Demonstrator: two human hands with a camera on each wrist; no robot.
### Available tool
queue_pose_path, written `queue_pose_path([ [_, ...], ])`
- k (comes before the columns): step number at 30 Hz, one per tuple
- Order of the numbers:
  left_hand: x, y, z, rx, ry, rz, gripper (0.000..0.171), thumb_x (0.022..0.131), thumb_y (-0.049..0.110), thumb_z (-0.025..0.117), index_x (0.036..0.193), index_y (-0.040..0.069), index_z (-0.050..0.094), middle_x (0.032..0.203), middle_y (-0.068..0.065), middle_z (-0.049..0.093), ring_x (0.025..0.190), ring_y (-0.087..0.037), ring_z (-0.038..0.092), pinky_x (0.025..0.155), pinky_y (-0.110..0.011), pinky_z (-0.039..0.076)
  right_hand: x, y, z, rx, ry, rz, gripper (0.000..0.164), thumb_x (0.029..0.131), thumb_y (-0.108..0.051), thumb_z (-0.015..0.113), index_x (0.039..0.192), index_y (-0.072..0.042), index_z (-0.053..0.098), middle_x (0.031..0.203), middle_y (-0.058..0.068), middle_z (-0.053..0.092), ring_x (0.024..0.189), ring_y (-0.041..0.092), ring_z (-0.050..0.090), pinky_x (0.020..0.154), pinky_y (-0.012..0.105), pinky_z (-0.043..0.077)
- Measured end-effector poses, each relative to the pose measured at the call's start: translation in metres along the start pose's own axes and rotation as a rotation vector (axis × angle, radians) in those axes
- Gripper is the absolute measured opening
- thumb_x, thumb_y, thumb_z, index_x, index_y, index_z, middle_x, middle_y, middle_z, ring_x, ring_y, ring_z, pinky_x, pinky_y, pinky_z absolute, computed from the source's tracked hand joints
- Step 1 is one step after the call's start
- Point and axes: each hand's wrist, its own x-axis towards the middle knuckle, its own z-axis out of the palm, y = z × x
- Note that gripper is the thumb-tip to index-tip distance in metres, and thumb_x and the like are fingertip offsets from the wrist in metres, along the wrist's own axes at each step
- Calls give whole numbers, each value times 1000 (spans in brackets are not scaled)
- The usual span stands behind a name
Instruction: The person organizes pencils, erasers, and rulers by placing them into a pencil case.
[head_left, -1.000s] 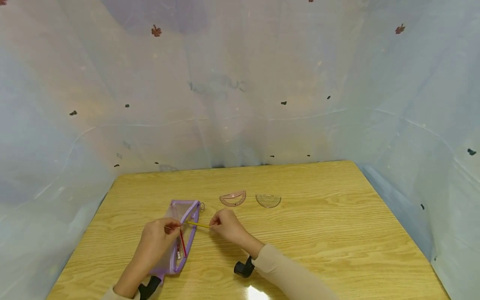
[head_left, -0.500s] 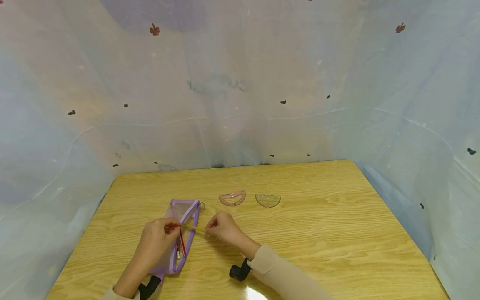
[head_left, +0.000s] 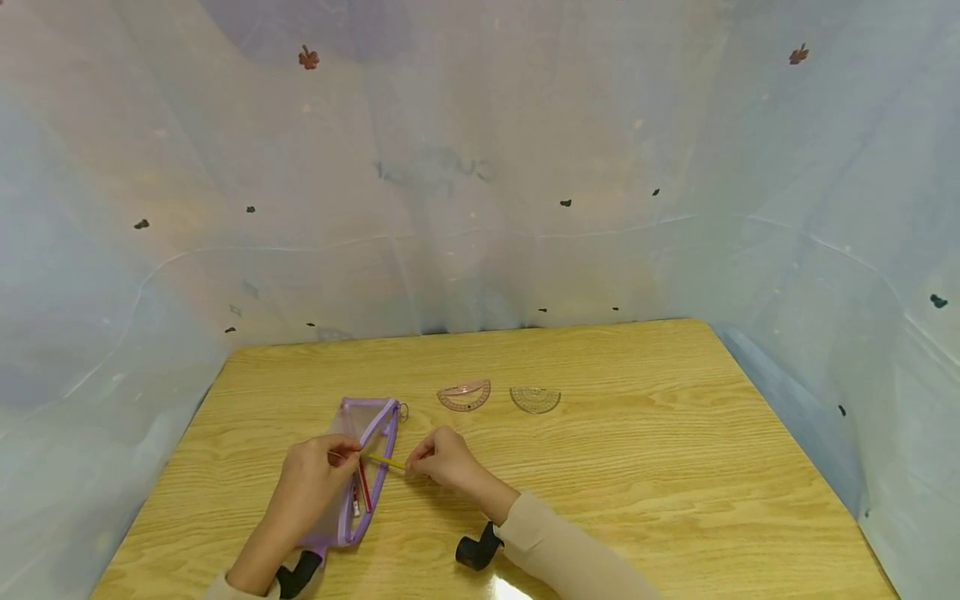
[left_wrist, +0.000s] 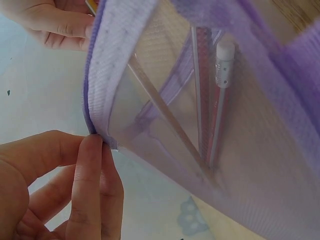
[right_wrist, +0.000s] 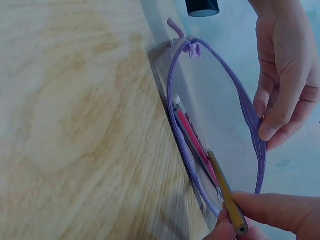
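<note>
A sheer mesh pencil case [head_left: 327, 525] with purple trim lies at the left of the table, its zip opening spread. My left hand [head_left: 311, 473] pinches the opening's upper edge between thumb and fingertips, lifting it. In my right hand [head_left: 446, 461], thumb and fingers pinch a yellow pencil [head_left: 386, 461] near one end. Its other part reaches through the opening, and in the left wrist view it shows behind the mesh. Inside the case lie a red-and-white striped pencil [left_wrist: 202, 95] and another reddish pencil with a white eraser [left_wrist: 225, 52].
Beyond the hands, a pink protractor [head_left: 463, 407] and a clear protractor [head_left: 535, 401] lie flat on the wood-grain table [head_left: 637, 467]. A small ring [head_left: 404, 411] hangs from the case's far corner. A pale curtain [head_left: 480, 167] surrounds the table's back and sides.
My right hand has moved a little left and towards me, with the yellow pencil going further into the pencil case. My left hand keeps its grip on the edge.
</note>
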Motion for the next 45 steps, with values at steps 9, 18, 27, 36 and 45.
queue_pose_path([
  [9, 0, 1, -1, -7, -3, 2, 7, 83, -4, 75, 88, 1, 75, 77, -3, 71, 68, -16, 67, 57, -22, 54, 1, 0, 5, 28, 36, 40, 5, 84, 6, 72, 80, 5, 75, 74, 4, 69, 61, 22, 62, 54, 28, 52],
  [18, 0, 1, -2, -16, 17, 6, 6, 83, -3, 75, 87, 2, 76, 77, -3, 72, 69, -16, 68, 57, -22, 54, 1, -1, 5, 36, 90, 5, 7, 82, 8, 71, 77, 5, 74, 74, 6, 70, 62, 27, 63, 54, 30, 53],
  [27, 1, 0, -3, -15, -17, -38, 5, 86, 1, 74, 90, 2, 76, 79, -4, 72, 71, -18, 69, 58, -24, 55, 1, -2, 3, 39, 118, -18, 5, 83, 8, 70, 81, 7, 74, 75, 9, 70, 62, 29, 62, 51, 22, 46],
  [36, 1, 0, -3, -14, -35, -41, 6, 86, 1, 73, 92, 1, 76, 81, -6, 73, 73, -20, 70, 59, -26, 56, 3, -3, 3, 70, 140, -2, 7, 85, 8, 68, 82, 7, 74, 77, 6, 68, 59, 20, 61, 53, 27, 51],
  [45, 1, 0, -3, -15, -41, -43, 6, 87, 1, 73, 92, 1, 76, 82, -5, 73, 73, -20, 70, 59, -25, 56, 8, -2, 8, 92, 162, 2, 6, 83, 9, 69, 80, 8, 74, 71, 7, 68, 57, 24, 64, 55, 34, 56],
])
